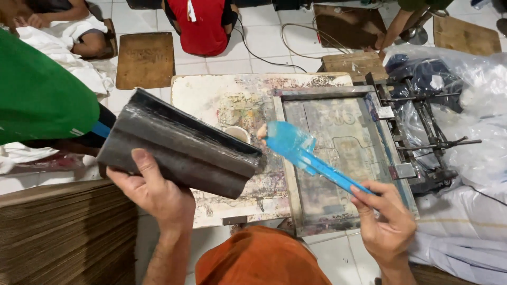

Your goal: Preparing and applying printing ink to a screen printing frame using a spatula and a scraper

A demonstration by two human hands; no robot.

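A wide dark squeegee (182,150) is held up in the air by the left hand (150,192), which is clamped on its lower edge with the thumb on top. It is tilted over the left part of a paint-stained board (211,95) that lies on the tiled floor. A blue spatula (309,158) is gripped at its handle end by the right hand (385,219). Its flat blade is covered in blue paint and is held very close to the right end of the squeegee; it cannot be told if they touch. A printing screen frame (338,158) rests by the right edge of the board. A small cup (237,133) is partly hidden behind the squeegee. Stacked brown sheets (63,232) are seen at the lower left.
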